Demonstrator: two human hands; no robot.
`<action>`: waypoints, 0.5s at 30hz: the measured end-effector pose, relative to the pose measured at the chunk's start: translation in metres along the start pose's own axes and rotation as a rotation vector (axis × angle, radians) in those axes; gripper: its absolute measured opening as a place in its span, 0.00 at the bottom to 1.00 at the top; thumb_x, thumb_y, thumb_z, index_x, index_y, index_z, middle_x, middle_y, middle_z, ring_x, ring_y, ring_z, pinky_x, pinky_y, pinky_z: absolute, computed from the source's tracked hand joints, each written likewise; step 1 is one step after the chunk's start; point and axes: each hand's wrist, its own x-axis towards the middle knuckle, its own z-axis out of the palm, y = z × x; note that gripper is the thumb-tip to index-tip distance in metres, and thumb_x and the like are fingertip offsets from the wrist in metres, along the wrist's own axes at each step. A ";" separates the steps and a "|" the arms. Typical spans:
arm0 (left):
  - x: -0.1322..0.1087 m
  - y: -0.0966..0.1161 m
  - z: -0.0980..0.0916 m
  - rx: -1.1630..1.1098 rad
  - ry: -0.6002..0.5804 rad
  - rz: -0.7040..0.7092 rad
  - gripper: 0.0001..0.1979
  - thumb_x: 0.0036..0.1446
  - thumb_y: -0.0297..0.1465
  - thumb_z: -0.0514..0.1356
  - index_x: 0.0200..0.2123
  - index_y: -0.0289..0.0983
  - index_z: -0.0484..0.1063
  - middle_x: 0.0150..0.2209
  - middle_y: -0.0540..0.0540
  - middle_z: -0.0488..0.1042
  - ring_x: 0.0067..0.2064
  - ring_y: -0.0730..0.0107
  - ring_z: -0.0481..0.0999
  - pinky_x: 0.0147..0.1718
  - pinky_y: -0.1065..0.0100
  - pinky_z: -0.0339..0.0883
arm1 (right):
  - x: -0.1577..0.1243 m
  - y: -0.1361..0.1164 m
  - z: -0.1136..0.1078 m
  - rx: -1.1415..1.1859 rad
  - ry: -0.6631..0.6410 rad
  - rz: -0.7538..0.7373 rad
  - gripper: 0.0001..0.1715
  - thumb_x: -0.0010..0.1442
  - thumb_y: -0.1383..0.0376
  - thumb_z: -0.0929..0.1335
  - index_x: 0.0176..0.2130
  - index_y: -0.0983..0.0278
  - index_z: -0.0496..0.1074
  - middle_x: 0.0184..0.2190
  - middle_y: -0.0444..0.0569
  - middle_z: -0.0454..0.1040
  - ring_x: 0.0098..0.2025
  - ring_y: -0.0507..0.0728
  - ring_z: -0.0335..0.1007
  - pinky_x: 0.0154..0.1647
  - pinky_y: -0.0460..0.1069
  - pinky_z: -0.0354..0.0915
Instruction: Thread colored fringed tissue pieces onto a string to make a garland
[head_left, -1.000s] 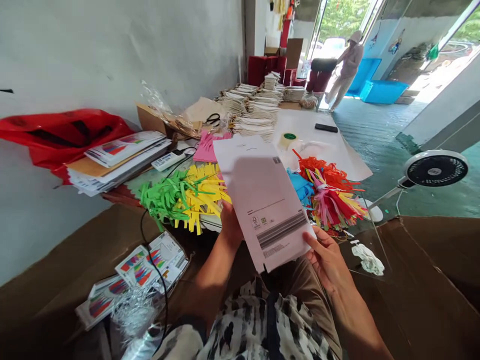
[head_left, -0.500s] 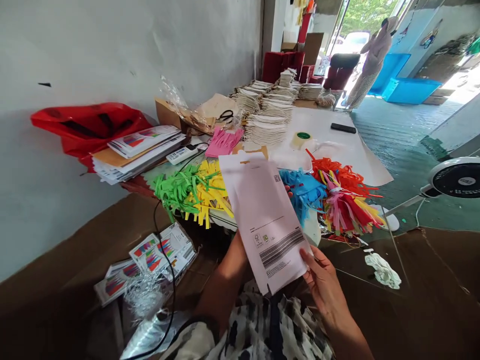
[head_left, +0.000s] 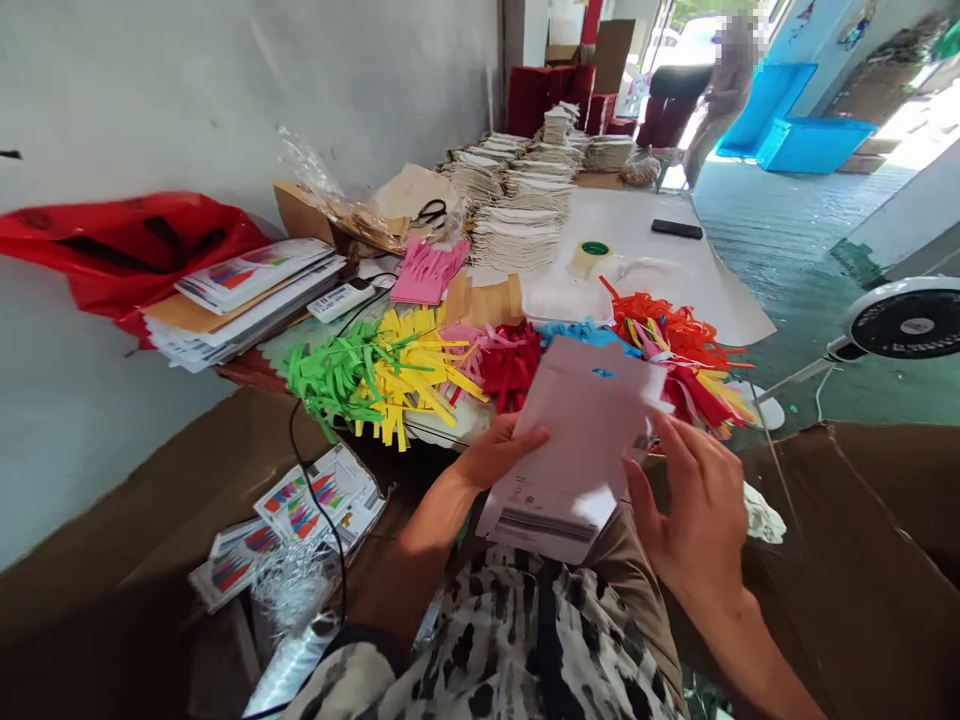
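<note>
A white printed packaging card (head_left: 574,440) with a hang hole at its top and dark print bands near its bottom is held above my lap. My left hand (head_left: 499,450) grips its left edge, thumb on the face and fingers behind. On the opposite side, my right hand (head_left: 694,490) has thumb and fingers around the right edge, where the card looks bent and somewhat blurred. Beyond the card lie blue paper fringe (head_left: 577,330), red fringe (head_left: 514,365), yellow fringe (head_left: 412,370) and green fringe (head_left: 330,375) along the table edge.
Stacked paper bundles (head_left: 517,235), tape (head_left: 592,258), a phone (head_left: 676,229) and scissors (head_left: 431,212) rest on the table (head_left: 630,215). Printed cards (head_left: 315,505) lie low on the left; a fan (head_left: 907,325) stands right. A person (head_left: 724,90) is near the doorway.
The card has come down and tilted towards my lap, uncovering the pink and red fringe. My left hand now shows at its left edge; my right hand has moved up its right side.
</note>
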 end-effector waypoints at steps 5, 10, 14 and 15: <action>-0.008 -0.005 0.014 0.113 -0.141 -0.068 0.35 0.48 0.62 0.72 0.37 0.33 0.81 0.30 0.46 0.80 0.27 0.71 0.75 0.25 0.73 0.63 | 0.019 -0.009 0.012 -0.079 -0.015 -0.037 0.32 0.69 0.66 0.72 0.68 0.60 0.66 0.56 0.59 0.78 0.58 0.67 0.74 0.58 0.61 0.70; -0.004 -0.010 0.016 0.306 -0.066 0.110 0.36 0.60 0.65 0.59 0.34 0.36 0.82 0.30 0.44 0.80 0.28 0.67 0.74 0.29 0.69 0.66 | 0.013 -0.006 0.009 0.150 -0.025 0.105 0.05 0.71 0.63 0.70 0.47 0.60 0.72 0.40 0.50 0.77 0.42 0.59 0.75 0.41 0.52 0.69; -0.009 -0.010 0.027 0.445 0.312 0.420 0.20 0.66 0.50 0.64 0.50 0.45 0.85 0.48 0.44 0.85 0.47 0.56 0.82 0.51 0.64 0.70 | 0.022 -0.006 0.000 0.293 -0.073 0.178 0.06 0.72 0.63 0.70 0.40 0.59 0.71 0.35 0.45 0.75 0.33 0.54 0.70 0.33 0.49 0.64; -0.012 -0.009 0.031 0.445 0.346 0.434 0.18 0.66 0.47 0.65 0.53 0.47 0.84 0.51 0.44 0.85 0.50 0.54 0.82 0.54 0.64 0.70 | 0.025 -0.006 -0.001 0.288 -0.058 0.172 0.05 0.72 0.63 0.70 0.40 0.59 0.70 0.35 0.45 0.74 0.33 0.54 0.70 0.34 0.50 0.64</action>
